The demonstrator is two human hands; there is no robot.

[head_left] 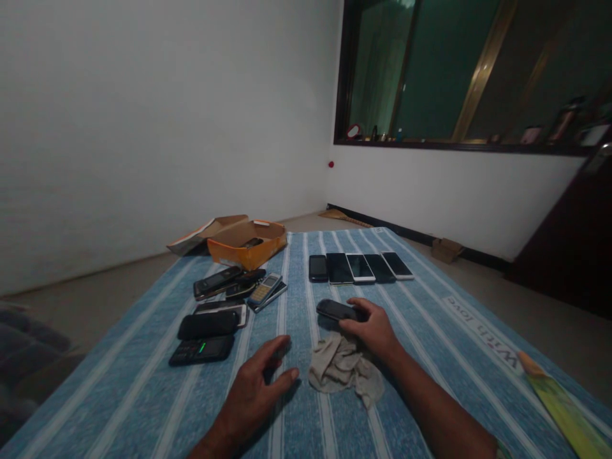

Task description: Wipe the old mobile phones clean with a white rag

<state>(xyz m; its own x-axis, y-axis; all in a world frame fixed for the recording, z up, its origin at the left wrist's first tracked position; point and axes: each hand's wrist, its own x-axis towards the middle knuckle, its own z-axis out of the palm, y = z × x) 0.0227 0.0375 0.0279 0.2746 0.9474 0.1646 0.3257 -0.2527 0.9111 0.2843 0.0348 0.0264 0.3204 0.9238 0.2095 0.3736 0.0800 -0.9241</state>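
Note:
Between the thumb and fingers of my right hand (375, 331) is a dark mobile phone (335, 310), tilted just beyond a crumpled light-grey cloth (347, 373). My left hand (258, 382) rests to the left of the cloth, its thumb and fingers apart and nothing between them. On the left lies a loose pile of old phones, among them a keypad phone (266, 289), a white phone (241, 313), a black phone or case (207, 325) and a black phone with a green mark (203, 350). Several phones, including a white-framed phone (360, 268), lie in a row beyond my right hand.
An open orange box (248, 258) with a dark item inside stands at the back left, its lid (201, 237) beside it. Blue striped fabric (258, 433) covers the surface. A yellow-green item (564, 408) lies at the right edge. A wall and window stand behind.

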